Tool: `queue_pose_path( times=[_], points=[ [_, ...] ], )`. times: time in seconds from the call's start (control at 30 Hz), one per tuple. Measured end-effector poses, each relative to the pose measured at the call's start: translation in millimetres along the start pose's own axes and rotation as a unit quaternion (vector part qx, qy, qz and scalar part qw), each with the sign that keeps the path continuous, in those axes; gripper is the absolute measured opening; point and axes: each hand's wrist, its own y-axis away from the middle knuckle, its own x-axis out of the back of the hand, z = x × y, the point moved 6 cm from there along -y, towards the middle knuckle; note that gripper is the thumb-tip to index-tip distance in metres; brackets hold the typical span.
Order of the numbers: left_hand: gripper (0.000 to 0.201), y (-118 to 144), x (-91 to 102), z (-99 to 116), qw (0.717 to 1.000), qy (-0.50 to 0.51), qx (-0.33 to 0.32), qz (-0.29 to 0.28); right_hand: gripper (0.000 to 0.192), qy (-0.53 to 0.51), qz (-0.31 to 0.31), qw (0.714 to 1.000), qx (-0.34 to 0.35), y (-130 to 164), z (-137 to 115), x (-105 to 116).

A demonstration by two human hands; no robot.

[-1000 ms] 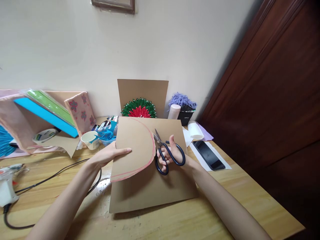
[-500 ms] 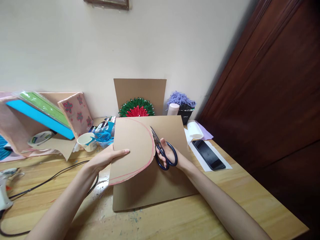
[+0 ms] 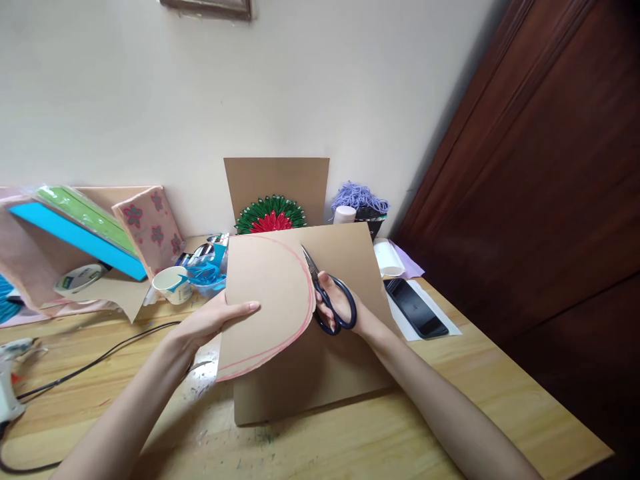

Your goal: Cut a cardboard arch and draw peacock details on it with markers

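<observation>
R hand grips scissors, approx. halfway round pink curve; L hand pinches cut cardboard flap; upper arc uncut.

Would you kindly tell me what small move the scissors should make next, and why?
Probably another short snip upward along the pink line. The scissors in the right hand sit partway along the curve, and the uncut arc runs on toward the cardboard top while the left hand steadies the cut flap.

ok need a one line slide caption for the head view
Right hand cuts with scissors along a red curve on cardboard held by the left hand.
</observation>
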Motion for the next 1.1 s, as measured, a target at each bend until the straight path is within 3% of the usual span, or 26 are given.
queue_pose_path(
  times=[0.07,0.23,0.4,0.53,0.73,0.9,1.1],
  points=[
    [0.062,0,0.0,0,1.000,-0.002,0.001,-0.001,0.068,-0.003,-0.003,1.000,0.004,0,-1,0],
    [0.062,0,-0.2,-1,1.000,-0.003,0.010,0.005,0.082,-0.040,-0.080,0.996,-0.029,8,-5,-10],
    [0.061,2,2.7,2,1.000,0.003,0.013,0.002,0.076,-0.020,-0.140,0.989,0.039,23,-18,-14],
    [0.060,1,6.5,1,1.000,0.000,0.023,0.007,0.074,-0.017,-0.180,0.983,0.032,30,-18,-13],
    [0.061,1,7.3,5,0.999,-0.027,0.017,0.012,0.057,-0.001,-0.124,0.991,0.053,27,-25,0],
    [0.062,2,7.3,5,0.999,-0.045,0.018,0.012,0.048,-0.027,-0.139,0.990,0.026,22,-21,3],
    [0.063,0,7.0,3,0.997,-0.068,0.028,0.016,0.053,0.014,-0.122,0.992,-0.005,23,-17,6]
  ],
)
